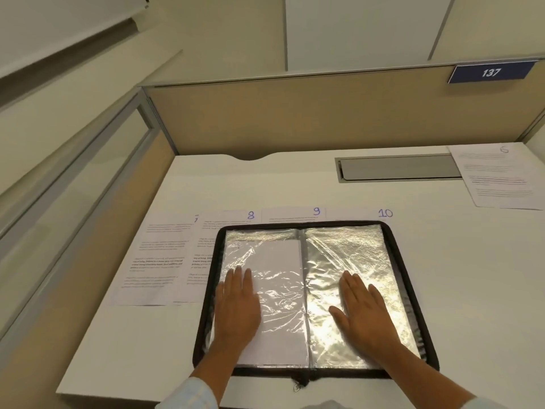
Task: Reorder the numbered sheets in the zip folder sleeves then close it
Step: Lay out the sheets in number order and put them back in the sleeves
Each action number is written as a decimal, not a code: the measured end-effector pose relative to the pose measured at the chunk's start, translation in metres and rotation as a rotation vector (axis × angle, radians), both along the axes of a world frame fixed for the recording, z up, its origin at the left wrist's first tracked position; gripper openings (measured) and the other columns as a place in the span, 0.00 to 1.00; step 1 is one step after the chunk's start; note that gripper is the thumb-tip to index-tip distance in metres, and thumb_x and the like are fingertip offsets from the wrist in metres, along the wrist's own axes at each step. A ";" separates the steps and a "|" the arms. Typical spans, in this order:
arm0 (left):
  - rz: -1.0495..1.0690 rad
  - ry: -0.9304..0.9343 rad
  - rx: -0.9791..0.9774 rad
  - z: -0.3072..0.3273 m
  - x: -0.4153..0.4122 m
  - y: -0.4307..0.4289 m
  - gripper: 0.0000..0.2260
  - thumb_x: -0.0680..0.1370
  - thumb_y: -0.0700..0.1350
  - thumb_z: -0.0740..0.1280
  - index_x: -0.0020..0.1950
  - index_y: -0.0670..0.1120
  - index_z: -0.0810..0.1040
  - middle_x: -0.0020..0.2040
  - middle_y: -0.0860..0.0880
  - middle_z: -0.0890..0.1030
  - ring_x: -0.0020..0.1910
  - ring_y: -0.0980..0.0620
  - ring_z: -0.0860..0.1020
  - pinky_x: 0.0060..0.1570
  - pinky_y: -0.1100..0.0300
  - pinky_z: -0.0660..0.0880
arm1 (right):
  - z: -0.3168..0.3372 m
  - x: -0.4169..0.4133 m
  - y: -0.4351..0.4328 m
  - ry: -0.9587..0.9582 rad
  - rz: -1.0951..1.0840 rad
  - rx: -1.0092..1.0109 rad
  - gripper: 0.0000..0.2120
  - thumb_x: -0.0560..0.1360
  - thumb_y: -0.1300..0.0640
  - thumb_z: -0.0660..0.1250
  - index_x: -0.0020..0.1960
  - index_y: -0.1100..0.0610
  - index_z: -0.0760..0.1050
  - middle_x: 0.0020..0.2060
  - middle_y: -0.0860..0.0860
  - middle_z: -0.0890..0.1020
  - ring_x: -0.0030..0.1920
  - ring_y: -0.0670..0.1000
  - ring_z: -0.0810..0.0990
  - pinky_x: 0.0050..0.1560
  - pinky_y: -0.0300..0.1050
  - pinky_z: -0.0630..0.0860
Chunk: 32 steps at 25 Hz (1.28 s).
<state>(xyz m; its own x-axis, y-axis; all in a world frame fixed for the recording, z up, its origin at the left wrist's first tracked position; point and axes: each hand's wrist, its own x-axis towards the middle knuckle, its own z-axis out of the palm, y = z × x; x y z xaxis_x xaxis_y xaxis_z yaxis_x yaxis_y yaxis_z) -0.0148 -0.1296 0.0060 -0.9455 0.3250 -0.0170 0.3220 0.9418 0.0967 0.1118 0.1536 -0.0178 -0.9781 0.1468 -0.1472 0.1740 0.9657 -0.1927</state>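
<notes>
Both hands lie flat, palms down and fingers spread, gripping nothing: the left hand (236,308) on the left plastic sleeve (274,290), the right hand (365,314) on the right sleeve (348,261). They press on the zip folder (413,290), which lies open on the white desk (295,187) near its front edge, its zipper pull (297,386) hanging toward the person. A blank white sheet (283,255) shows inside the left sleeve. Behind the folder and partly under it, sheets numbered 7 (159,255), 8 (250,215), 9 (316,211) and 10 (385,213) lie in a row. Sheet 6 (498,178) rests apart at the far right, beside a cable slot (398,168).
</notes>
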 end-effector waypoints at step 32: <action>-0.136 -0.656 0.650 0.007 -0.033 0.634 0.33 0.84 0.57 0.65 0.85 0.51 0.56 0.84 0.51 0.60 0.82 0.51 0.60 0.79 0.53 0.60 | -0.023 -0.028 0.478 0.165 -0.513 0.021 0.45 0.79 0.27 0.37 0.85 0.57 0.47 0.84 0.53 0.47 0.84 0.55 0.48 0.81 0.60 0.50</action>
